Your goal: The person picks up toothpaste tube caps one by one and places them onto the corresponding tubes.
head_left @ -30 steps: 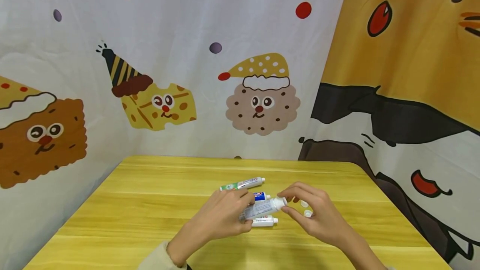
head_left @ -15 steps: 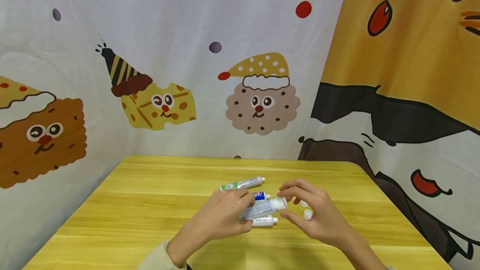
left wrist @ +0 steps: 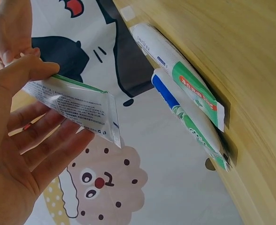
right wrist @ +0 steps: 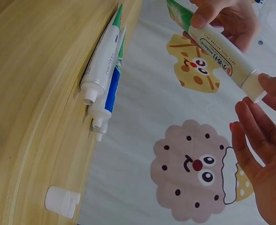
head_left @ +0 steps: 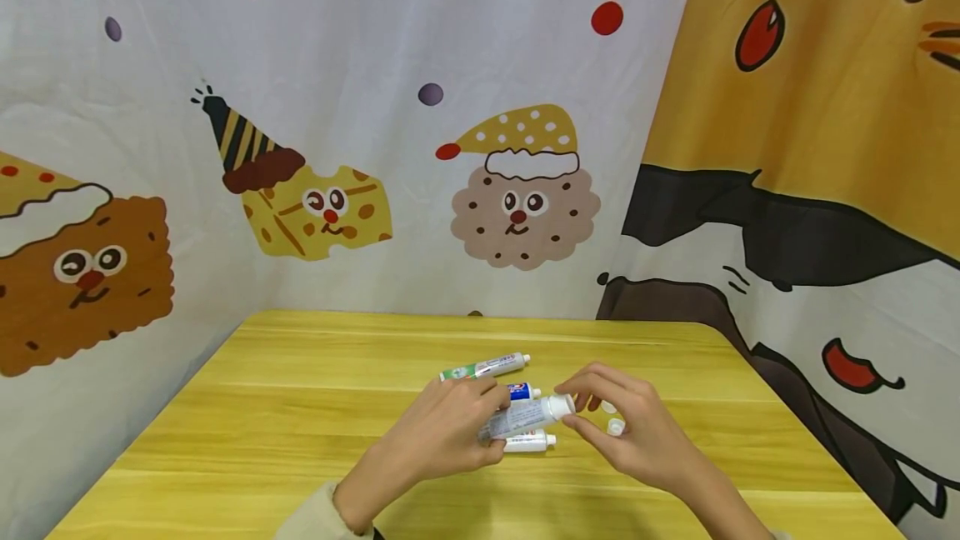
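A white and green toothpaste tube [head_left: 519,418] is held above the table by my left hand [head_left: 459,425], its thumb on one face and fingers behind. The white cap [head_left: 559,407] points right, toward my right hand [head_left: 641,423]. In the right wrist view, the right thumb and a fingertip pinch that cap [right wrist: 253,88] from opposite sides, the other fingers spread loosely. The flat crimped end of the tube [left wrist: 77,104] sticks out past the left fingers in the left wrist view.
On the wooden table [head_left: 300,407] lie a green and white tube [head_left: 487,367], a blue and white tube [head_left: 521,392] and a mostly white tube [head_left: 529,442], nozzles pointing right and bare. Two loose white caps [head_left: 616,427] lie beside the right hand. A cartoon-print curtain [head_left: 360,40] hangs behind.
The right thumb and fingers were at the cap, parted from it half a second ago, and have closed on it again. The left hand and tube have stayed in place.
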The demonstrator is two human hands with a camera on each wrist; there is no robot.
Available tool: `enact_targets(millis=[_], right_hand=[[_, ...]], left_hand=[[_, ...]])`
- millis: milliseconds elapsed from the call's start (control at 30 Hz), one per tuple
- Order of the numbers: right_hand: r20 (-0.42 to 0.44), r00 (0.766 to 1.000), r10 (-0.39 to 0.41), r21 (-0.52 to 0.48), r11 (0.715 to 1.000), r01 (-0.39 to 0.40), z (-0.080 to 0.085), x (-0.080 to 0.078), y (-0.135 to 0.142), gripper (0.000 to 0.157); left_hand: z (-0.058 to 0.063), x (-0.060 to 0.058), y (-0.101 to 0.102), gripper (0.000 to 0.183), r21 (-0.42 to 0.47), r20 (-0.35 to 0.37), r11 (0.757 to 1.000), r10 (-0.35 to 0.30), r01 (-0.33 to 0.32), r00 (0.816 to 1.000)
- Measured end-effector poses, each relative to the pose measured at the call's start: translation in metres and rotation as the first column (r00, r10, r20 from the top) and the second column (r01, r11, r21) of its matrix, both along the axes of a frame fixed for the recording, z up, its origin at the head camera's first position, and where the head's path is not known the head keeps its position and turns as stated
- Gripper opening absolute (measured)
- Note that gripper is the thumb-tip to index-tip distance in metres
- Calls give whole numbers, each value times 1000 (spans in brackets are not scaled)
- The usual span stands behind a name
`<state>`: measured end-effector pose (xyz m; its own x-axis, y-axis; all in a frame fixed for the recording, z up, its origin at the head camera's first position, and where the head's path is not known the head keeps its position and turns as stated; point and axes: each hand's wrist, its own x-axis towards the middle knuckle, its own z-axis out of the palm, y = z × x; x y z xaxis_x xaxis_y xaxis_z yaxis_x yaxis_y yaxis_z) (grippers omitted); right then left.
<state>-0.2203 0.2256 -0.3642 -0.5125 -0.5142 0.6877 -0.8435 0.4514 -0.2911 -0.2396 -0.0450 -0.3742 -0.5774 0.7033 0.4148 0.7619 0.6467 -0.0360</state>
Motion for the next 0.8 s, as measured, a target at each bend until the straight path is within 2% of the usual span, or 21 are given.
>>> enact_targets(millis=[267,600,800], right_hand=[[32,999,-38,-4,999,38,0,0,0,31],[17,999,-36,-8,999,36,-2,0,-1,30],[26,998,-61,13,998,61,-1,2,1,39]], left_hand=[[0,0,-1,28,7,-21,1000,0,1,1000],[0,0,0,28,5,-28,1000,-12,12,1000],[1,0,0,28,2,-25,1000,-8,8,1000]])
